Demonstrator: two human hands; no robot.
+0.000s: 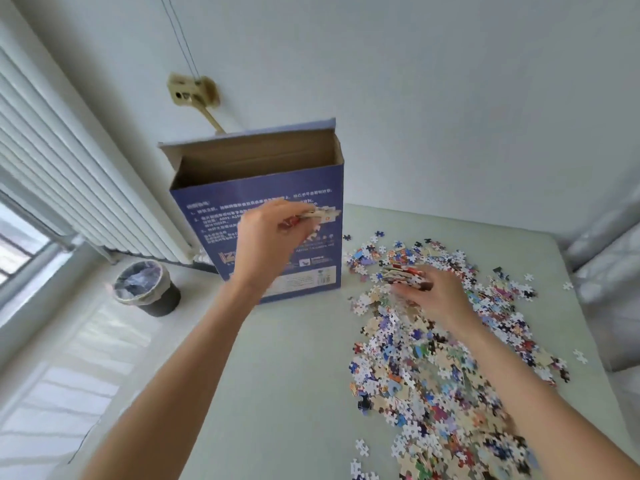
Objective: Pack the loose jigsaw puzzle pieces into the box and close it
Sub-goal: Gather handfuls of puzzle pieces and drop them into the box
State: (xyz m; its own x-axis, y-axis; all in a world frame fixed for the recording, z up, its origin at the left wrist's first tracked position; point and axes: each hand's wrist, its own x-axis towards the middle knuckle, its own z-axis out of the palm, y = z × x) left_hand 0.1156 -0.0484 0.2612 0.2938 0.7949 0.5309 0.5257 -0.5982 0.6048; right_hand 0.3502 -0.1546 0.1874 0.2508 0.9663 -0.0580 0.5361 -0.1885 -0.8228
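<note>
From the head camera, the blue box [263, 233] stands upright on the pale table [277, 375], top flaps open. The left hand [266, 237] pinches a small clutch of pieces [320, 214] in front of the box's face, below its mouth. The right hand [429, 292], just right of the box, curls around a gathered bunch in the loose pile [433, 358]. These pieces look light, thin and apt to slip; scooping handfuls suits better than pinching. Left of the box, on the floor, sits a lined bin [147, 287]; a light, tall box could tip.
</note>
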